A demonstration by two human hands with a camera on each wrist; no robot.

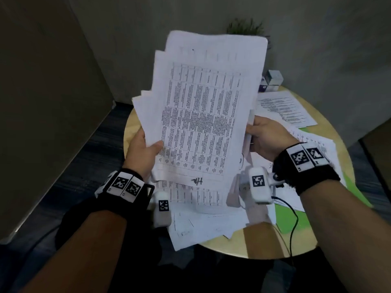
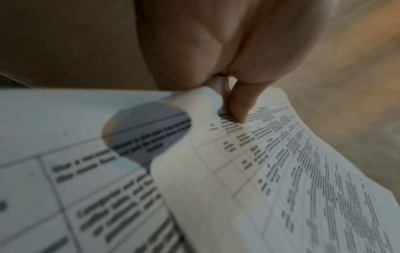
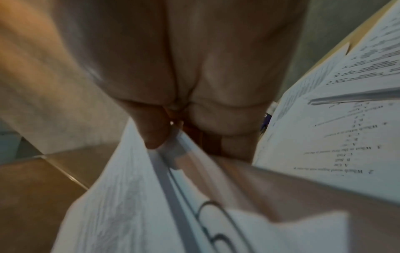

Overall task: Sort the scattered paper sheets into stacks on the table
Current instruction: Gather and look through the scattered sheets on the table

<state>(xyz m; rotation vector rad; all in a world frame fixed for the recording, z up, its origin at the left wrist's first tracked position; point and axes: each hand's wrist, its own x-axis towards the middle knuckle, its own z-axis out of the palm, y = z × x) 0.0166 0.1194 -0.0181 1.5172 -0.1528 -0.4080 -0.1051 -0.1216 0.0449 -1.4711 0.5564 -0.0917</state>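
Nearest the camera, at the bottom of the head view, two forearms reach up to a fanned bundle of paper sheets [image 1: 203, 115] held upright in the middle of the frame, above the round bench [image 1: 330, 208]. The left hand [image 1: 142, 153] grips the bundle's left edge, thumb on the printed table; the left wrist view shows that thumb [image 2: 240, 104] pressing the top page. The right hand [image 1: 265, 138] pinches the right edge, its thumb curled onto the sheets. More loose sheets [image 1: 211, 225] lie scattered on the bench below and to the right. The paper looks light, limp and slippery between pages, so I judge a grip on opposite long edges keeps it from sagging or sliding apart.
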